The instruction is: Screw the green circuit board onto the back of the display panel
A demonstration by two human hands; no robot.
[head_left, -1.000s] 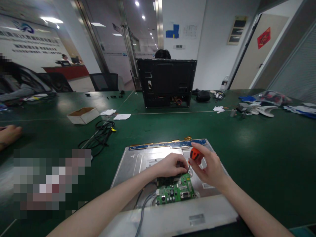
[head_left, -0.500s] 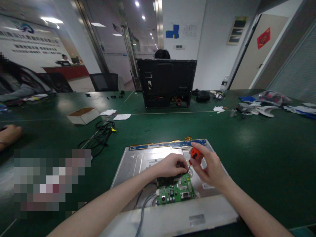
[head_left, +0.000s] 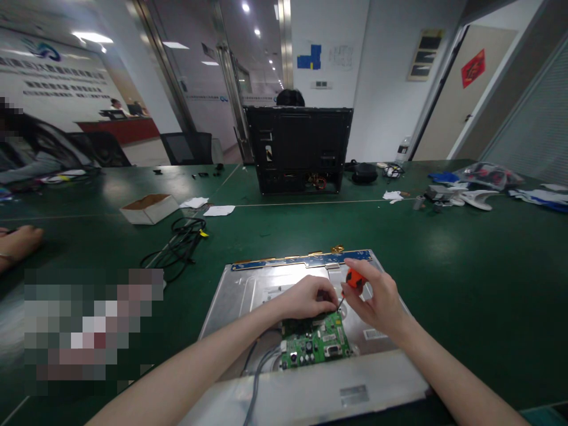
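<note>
Screwdriver set on the circuit board's far edge, both hands closed in around it.

The right hand (head_left: 377, 302) grasps the orange-handled screwdriver (head_left: 354, 280), handle tucked between thumb and fingertips; its long axis tilts, handle up and toward the far right, dark tip down and toward the near left, meeting the far edge of the green circuit board (head_left: 315, 343); the left hand (head_left: 306, 297) is curled, fingers pinched down at the tip, what they hold hidden; the board lies on the metal panel (head_left: 242, 290), near its near edge, on the green table (head_left: 444, 248).
</note>
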